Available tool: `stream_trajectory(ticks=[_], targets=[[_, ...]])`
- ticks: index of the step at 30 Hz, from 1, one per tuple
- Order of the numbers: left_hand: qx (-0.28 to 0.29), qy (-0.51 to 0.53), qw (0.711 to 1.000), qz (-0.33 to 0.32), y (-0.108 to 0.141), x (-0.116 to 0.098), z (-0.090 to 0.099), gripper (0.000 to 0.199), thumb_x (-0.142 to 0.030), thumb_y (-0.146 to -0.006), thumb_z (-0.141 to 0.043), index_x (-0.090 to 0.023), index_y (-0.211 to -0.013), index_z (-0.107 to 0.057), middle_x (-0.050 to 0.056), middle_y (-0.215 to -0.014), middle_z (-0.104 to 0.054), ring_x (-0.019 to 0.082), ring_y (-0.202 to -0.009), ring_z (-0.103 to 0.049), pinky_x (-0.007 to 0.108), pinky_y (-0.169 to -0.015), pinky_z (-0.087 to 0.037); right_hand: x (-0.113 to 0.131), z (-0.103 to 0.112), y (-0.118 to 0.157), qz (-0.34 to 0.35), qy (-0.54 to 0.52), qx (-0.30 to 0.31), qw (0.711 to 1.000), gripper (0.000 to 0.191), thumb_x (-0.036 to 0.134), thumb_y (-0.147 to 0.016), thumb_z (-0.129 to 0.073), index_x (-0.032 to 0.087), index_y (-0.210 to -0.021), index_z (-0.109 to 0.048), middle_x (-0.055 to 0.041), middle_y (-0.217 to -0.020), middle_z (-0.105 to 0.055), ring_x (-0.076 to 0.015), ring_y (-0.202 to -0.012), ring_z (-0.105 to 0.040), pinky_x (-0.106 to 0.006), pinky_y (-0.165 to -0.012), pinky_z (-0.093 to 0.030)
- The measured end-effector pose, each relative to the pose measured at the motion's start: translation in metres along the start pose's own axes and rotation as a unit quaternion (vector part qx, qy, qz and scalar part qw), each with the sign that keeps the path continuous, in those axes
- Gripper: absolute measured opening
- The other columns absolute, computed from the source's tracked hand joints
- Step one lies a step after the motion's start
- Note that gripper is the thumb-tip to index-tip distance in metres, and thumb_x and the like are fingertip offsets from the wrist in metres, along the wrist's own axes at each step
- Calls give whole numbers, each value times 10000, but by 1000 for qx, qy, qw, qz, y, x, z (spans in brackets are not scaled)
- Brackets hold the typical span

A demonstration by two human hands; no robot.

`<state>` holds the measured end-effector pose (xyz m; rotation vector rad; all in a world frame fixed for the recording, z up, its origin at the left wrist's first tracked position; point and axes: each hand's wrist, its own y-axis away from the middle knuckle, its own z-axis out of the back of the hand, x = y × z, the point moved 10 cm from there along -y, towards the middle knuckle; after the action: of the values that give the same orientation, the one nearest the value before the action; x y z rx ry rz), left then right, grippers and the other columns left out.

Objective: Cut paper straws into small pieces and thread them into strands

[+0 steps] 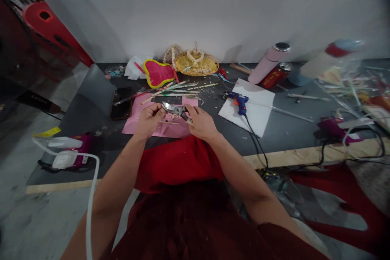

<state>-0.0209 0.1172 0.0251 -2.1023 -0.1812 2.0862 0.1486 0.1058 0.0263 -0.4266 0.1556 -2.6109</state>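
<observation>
My right hand [201, 122] is wrapped around the handles of a pair of pruning shears [173, 108], whose metal blades point left. Close to the blade tip, my left hand [148, 121] is closed in a pinch; what sits between its fingers is too small to make out. Beneath both hands lies a sheet of pink paper [129, 125] with small cut bits [174, 117] on it. Just beyond the shears, several thin patterned sticks [178, 86] lie in a loose pile.
Behind the sticks are a yellow-rimmed pink tray [159, 74] and a yellow basket [198, 69] with beaded rings. A phone [121, 103] lies left. To the right are a blue glue gun [239, 101] on a white sheet [262, 120], a pink flask [268, 63] and a red can [276, 75].
</observation>
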Motion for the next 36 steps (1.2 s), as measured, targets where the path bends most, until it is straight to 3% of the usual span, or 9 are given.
stream_trajectory(ticks=[9, 21, 29, 36], targets=[[39, 52, 997, 41, 1, 8, -5, 293, -441, -742, -750, -158, -785, -688, 5, -681, -592, 92, -610, -499, 218, -591, -422, -1, -3, -1, 41, -23, 5, 999, 637, 179, -801, -485, 183, -1426, -357, -117, -1203, -592, -249, -1071, -547, -362, -915, -438], [10, 124, 990, 73, 2, 10, -6, 277, -368, -720, -778, -145, -665, -624, -10, -622, -543, 67, -548, -449, 206, -542, -379, 1, 0, 4, -17, 3, 21, 1000, 505, 262, -882, -457, 217, -1383, -406, -94, -1075, -641, -223, -871, -604, -323, -764, -454], [38, 150, 986, 69, 3, 8, -10, 283, -392, -691, -805, -137, -740, -693, 6, -625, -576, 80, -563, -479, 208, -539, -384, 2, 1, -1, 19, 6, 2, 1000, 641, 207, -823, -492, 183, -1443, -331, -128, -1249, -579, -266, -1123, -525, -382, -946, -425], [43, 190, 975, 104, 6, 6, -15, 309, -365, -593, -866, -123, -661, -686, 18, -580, -599, 68, -512, -482, 188, -496, -374, 4, -3, -1, 40, -33, -1, 999, 663, 185, -792, -474, 172, -1441, -340, -131, -1251, -567, -263, -1118, -524, -392, -954, -430]])
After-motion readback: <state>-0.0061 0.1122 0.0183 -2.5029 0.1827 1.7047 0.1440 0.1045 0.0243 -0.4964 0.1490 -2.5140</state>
